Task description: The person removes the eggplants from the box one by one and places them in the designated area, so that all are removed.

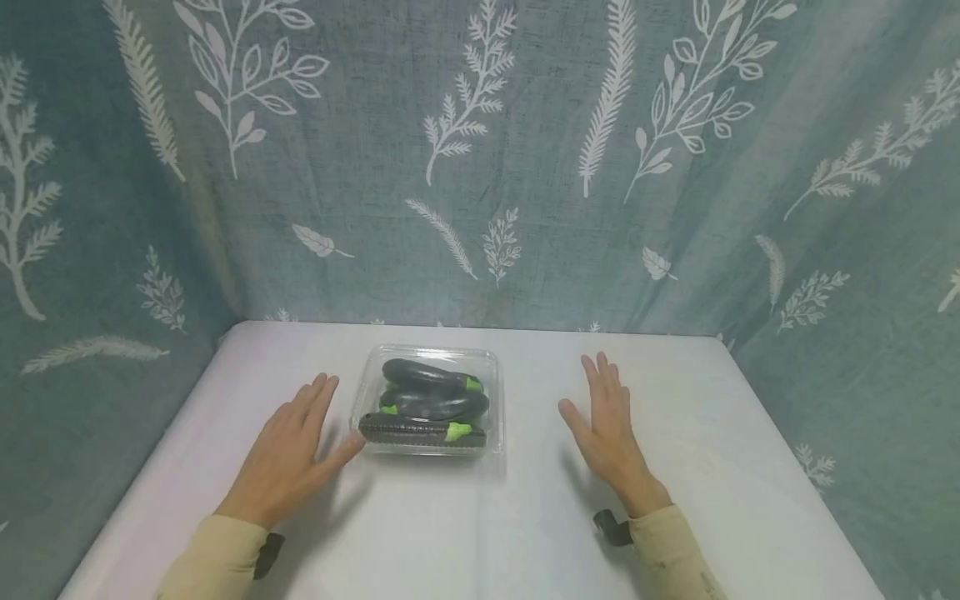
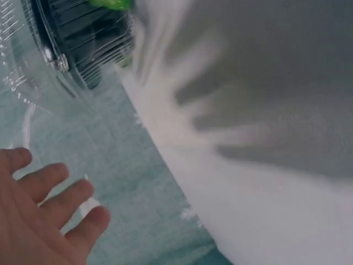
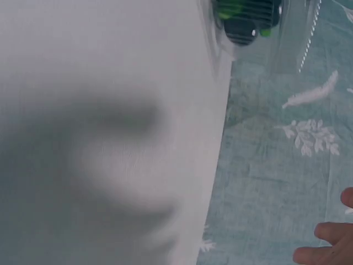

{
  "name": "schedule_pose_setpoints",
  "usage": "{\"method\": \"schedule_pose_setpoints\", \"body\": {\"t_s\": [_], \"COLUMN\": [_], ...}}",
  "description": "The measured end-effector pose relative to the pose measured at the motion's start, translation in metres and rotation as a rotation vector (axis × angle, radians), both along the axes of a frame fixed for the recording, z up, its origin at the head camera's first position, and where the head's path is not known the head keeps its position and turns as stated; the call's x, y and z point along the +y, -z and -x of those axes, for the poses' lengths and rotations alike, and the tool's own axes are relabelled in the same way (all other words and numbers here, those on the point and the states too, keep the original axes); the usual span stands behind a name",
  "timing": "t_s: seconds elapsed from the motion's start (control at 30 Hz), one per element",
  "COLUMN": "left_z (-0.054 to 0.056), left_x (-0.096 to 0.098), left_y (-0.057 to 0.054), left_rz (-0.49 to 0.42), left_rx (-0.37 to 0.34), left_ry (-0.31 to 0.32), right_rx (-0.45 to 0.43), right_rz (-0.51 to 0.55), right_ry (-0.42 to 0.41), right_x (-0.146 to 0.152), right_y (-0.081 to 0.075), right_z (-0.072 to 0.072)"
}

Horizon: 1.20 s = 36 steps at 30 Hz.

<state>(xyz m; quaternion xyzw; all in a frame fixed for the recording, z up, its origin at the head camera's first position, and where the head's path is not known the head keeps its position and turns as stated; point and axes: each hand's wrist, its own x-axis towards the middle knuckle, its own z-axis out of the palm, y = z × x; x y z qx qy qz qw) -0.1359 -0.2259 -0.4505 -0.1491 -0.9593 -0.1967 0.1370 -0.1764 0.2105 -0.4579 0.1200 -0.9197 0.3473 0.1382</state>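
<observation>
A clear plastic container (image 1: 491,417) with several dark eggplants (image 1: 431,404) inside stands on the white table, left of centre in the head view. Green stem ends show on the eggplants. My left hand (image 1: 288,454) is just left of the container, fingers straight, its thumb tip overlapping the container's near-left corner in this view. Over to the right, my right hand (image 1: 611,425) is held apart from the container with fingers extended and thumb spread. Neither hand holds anything. In the left wrist view, the left fingers (image 2: 66,201) are spread below the container (image 2: 66,94).
The white table (image 1: 540,533) has its far edge against a blue-green curtain (image 1: 360,167) printed with white leaves. More of the curtain hangs along both sides. Shadows of the hands fall on the tabletop. A dark wrist strap piece (image 1: 613,527) sits at the right cuff.
</observation>
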Motion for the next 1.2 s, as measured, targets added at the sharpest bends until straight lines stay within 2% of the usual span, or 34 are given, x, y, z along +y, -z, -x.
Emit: {"method": "schedule_pose_setpoints", "body": {"t_s": [0.17, 0.33, 0.4, 0.5, 0.67, 0.77, 0.93, 1.2], "left_z": [0.004, 0.003, 0.004, 0.007, 0.014, 0.016, 0.018, 0.018], "left_x": [0.005, 0.008, 0.008, 0.009, 0.013, 0.016, 0.020, 0.021], "left_y": [0.006, 0.010, 0.011, 0.013, 0.015, 0.016, 0.016, 0.009], "left_rz": [-0.014, -0.029, -0.026, -0.022, -0.001, 0.010, 0.015, -0.024], "left_rx": [-0.080, -0.151, -0.143, -0.093, -0.028, -0.031, -0.042, -0.088], "left_ry": [0.038, 0.036, 0.040, 0.061, 0.108, 0.121, 0.132, 0.122], "right_rx": [-0.010, -0.042, -0.065, -0.094, -0.080, -0.082, -0.139, -0.208], "right_rz": [0.002, -0.072, -0.107, -0.153, -0.197, -0.217, -0.222, -0.199], "right_ry": [-0.055, -0.161, -0.203, -0.262, -0.336, -0.355, -0.371, -0.384], "right_x": [-0.013, -0.035, -0.044, -0.054, -0.064, -0.067, -0.072, -0.074], "right_y": [0.002, 0.005, 0.005, 0.004, 0.002, 0.002, 0.002, 0.001], "right_z": [-0.002, -0.007, -0.009, -0.010, -0.008, -0.007, -0.003, -0.001]}}
